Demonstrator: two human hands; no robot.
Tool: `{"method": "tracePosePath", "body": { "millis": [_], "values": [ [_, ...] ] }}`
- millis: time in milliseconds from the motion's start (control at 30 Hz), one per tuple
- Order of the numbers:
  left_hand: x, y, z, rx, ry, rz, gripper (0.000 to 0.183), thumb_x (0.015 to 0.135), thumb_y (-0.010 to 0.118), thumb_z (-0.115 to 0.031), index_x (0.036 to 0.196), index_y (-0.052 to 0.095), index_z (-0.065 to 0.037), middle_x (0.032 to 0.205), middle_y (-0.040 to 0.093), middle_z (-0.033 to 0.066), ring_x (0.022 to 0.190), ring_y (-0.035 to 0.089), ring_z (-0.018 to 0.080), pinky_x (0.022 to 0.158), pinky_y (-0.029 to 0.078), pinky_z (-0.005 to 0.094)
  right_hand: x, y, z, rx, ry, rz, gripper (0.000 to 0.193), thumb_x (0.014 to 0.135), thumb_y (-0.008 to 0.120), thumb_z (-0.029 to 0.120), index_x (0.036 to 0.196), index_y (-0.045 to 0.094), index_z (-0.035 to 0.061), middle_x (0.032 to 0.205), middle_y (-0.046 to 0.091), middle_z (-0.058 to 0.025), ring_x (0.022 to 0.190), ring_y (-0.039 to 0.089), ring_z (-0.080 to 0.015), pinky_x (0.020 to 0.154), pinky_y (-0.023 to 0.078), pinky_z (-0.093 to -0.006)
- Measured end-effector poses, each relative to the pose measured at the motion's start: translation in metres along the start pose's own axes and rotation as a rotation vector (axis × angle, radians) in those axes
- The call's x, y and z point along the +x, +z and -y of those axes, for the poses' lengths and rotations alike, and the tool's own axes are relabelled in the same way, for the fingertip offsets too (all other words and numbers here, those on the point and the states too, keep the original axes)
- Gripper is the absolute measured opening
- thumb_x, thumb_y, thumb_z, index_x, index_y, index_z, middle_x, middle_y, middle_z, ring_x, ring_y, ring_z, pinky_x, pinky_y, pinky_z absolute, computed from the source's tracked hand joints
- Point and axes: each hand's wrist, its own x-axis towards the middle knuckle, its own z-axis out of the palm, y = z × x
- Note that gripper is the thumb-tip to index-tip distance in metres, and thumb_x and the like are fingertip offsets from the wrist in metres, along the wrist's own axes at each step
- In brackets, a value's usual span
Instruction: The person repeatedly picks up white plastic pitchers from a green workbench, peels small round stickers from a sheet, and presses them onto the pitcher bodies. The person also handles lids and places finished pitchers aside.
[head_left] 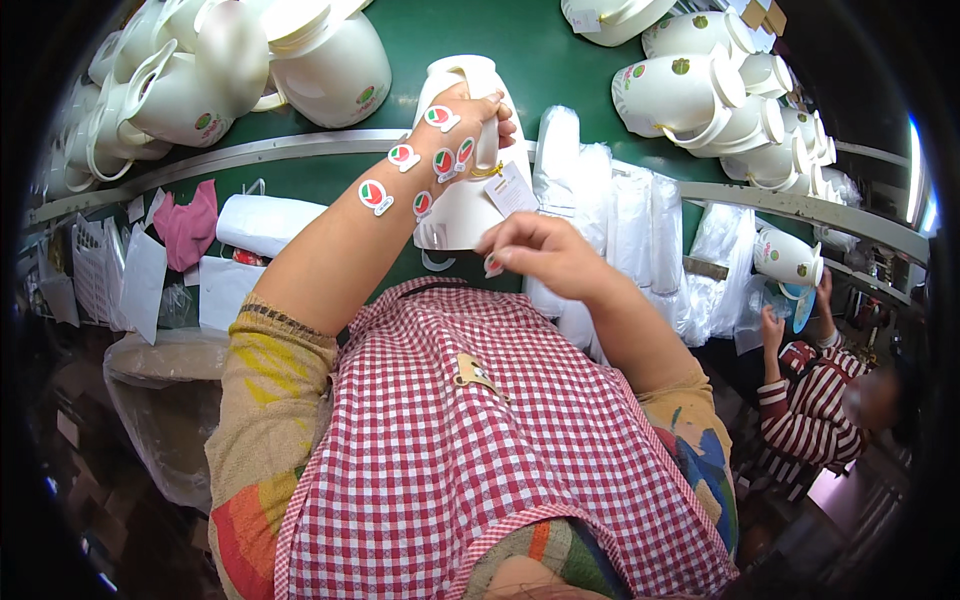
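Note:
My left hand (478,108) is wrapped round the handle of a white jug (445,218) in front of me, its wider end towards my body. A paper tag (510,190) hangs by a yellow tie near the handle. Several small red, green and white stickers (373,196) are stuck along my left wrist and forearm. Close to the jug's near end, my right hand (545,252) pinches another such sticker (493,265) between thumb and finger. The fingertips look very near the jug; whether they touch it I cannot tell.
Groups of white jugs stand at the far left (325,75) and far right (665,95) on the green bench (480,25). Plastic-wrapped white bundles (630,215) lie right of my jug. A pink cloth (188,225) hangs at left. Another person (815,400) works at right.

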Motion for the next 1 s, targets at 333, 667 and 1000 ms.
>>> {"method": "tracePosePath", "body": {
  "millis": [333,667,1000],
  "values": [
    [0.020,-0.006,0.018,0.043,0.005,0.021,0.012,0.092,0.055,-0.013,0.096,0.049,-0.003,0.081,0.057,0.0079,0.073,0.059,0.0196,0.071,0.052,0.0369,0.036,-0.034,-0.007,-0.136,0.173,-0.290,0.005,0.082,0.060,0.005,0.083,0.063,0.0006,0.070,0.062,-0.0036,0.061,0.056,-0.0091,0.056,0.046,-0.0239],
    [0.022,-0.005,0.021,0.102,0.031,0.044,0.016,0.091,0.056,-0.013,0.100,0.050,-0.001,0.083,0.058,0.0091,0.074,0.060,0.0195,0.070,0.054,0.0370,0.061,-0.032,-0.014,-0.310,0.214,-0.428,0.013,0.075,0.067,0.012,0.081,0.067,0.0006,0.069,0.065,-0.0055,0.058,0.058,-0.0115,0.057,0.048,-0.0267],
    [0.024,-0.008,0.025,0.034,0.026,0.076,0.017,0.090,0.057,-0.014,0.102,0.051,-0.002,0.083,0.058,0.0079,0.074,0.060,0.0191,0.068,0.053,0.0352,0.051,-0.019,-0.018,-0.967,0.024,-0.710,0.046,0.067,0.074,0.042,0.093,0.062,0.0058,0.076,0.066,-0.0133,0.071,0.066,-0.0279,0.064,0.051,-0.0352]
  ]
}}
